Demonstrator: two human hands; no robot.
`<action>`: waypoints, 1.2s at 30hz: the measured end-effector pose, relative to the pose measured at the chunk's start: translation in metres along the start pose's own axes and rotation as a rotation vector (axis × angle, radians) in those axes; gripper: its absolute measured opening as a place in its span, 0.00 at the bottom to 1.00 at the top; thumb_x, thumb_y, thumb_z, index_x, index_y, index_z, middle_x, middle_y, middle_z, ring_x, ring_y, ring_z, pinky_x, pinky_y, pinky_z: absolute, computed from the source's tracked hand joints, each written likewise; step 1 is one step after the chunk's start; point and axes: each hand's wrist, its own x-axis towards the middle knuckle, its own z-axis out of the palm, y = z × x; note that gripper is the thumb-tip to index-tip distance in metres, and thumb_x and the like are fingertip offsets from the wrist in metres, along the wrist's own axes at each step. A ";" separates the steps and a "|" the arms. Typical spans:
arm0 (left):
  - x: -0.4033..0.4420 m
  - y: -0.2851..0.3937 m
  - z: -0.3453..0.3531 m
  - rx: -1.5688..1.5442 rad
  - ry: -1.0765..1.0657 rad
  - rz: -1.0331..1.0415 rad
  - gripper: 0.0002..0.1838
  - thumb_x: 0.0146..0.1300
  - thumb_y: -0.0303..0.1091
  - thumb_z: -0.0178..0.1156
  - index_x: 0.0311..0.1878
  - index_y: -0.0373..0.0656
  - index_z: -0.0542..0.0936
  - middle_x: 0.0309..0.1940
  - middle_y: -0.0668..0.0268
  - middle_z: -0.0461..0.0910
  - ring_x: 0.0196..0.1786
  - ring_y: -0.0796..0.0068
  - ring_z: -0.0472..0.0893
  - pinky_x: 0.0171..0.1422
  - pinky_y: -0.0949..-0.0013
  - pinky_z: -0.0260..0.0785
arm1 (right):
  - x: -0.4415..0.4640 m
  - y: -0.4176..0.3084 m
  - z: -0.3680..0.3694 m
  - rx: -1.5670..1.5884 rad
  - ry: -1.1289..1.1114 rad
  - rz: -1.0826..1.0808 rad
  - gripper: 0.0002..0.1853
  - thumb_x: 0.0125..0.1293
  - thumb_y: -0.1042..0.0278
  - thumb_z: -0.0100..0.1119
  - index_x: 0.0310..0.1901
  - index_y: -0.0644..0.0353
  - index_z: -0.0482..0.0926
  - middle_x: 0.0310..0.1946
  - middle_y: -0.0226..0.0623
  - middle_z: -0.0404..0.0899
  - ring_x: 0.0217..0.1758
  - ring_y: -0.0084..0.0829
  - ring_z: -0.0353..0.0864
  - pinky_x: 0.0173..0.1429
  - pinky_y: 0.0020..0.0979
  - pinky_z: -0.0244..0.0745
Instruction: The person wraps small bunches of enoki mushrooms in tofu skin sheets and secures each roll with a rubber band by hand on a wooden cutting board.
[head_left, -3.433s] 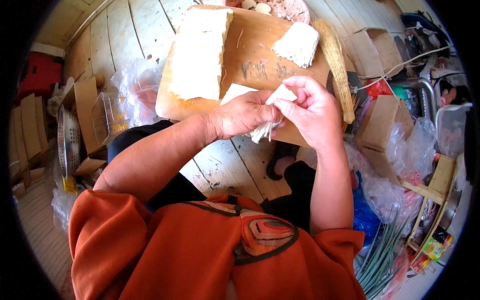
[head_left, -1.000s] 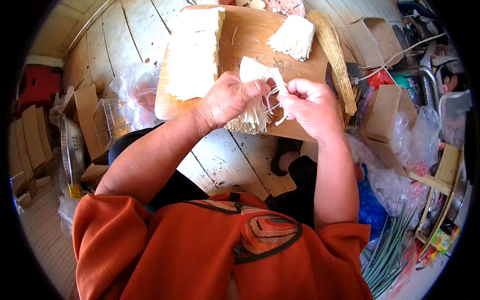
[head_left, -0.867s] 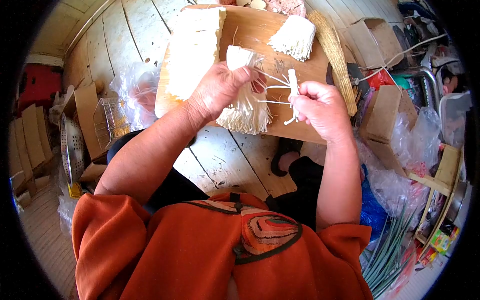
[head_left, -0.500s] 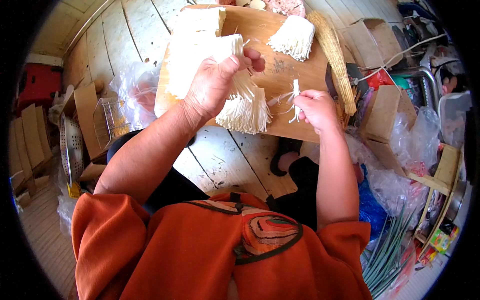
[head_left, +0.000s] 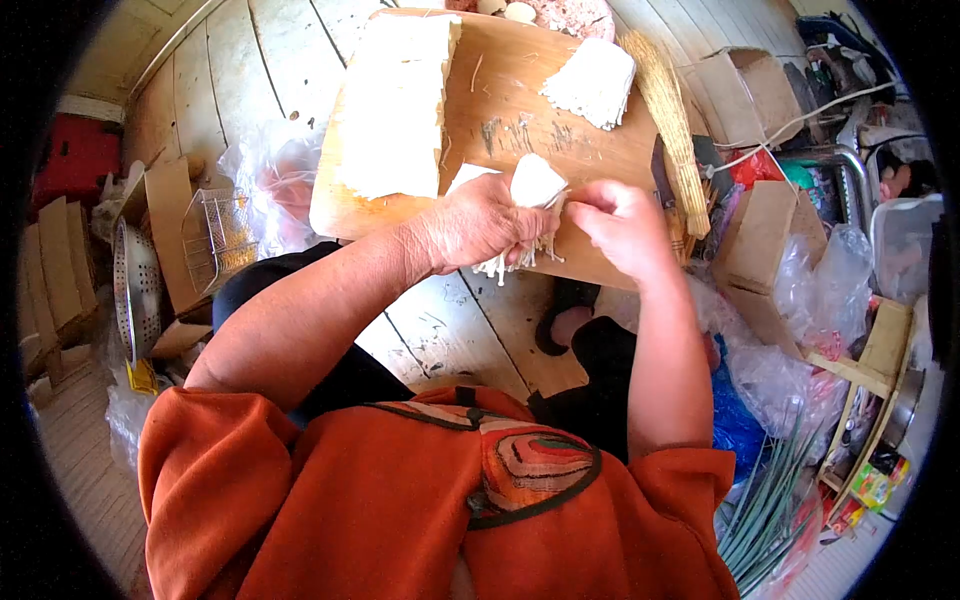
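My left hand (head_left: 483,222) is closed around a bundle of thin white strands (head_left: 537,183). Its pale, blunt top sticks up above the fingers, and loose strand ends hang below them. Against the right side of this bundle, my right hand (head_left: 622,225) has its thumb and fingertips pinched together; what lies between them is hidden. Both hands are over the near edge of the wooden board (head_left: 500,110). Behind my left hand, a white piece shows in part. A long, flat stack of white layers (head_left: 395,110) lies on the board's left side, and another fringed white bundle (head_left: 592,82) lies at its upper right.
A straw hand broom (head_left: 668,125) lies along the board's right edge. Cardboard boxes (head_left: 765,235), plastic bags and long green stalks (head_left: 775,500) crowd the right side. To the left are a wire basket (head_left: 220,235), a metal colander (head_left: 137,290) and a clear plastic bag (head_left: 270,190).
My left hand has moved down and right, now gripping a bundle close to the near edge. My right hand, which held a small torn white piece, has come in against that bundle.
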 end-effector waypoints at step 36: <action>-0.007 0.015 0.003 0.522 -0.027 0.372 0.28 0.48 0.44 0.71 0.50 0.39 0.76 0.38 0.57 0.82 0.44 0.62 0.82 0.54 0.64 0.72 | -0.032 -0.051 -0.005 0.530 -0.241 -0.189 0.07 0.59 0.76 0.64 0.38 0.66 0.77 0.29 0.25 0.76 0.32 0.15 0.75 0.36 0.20 0.73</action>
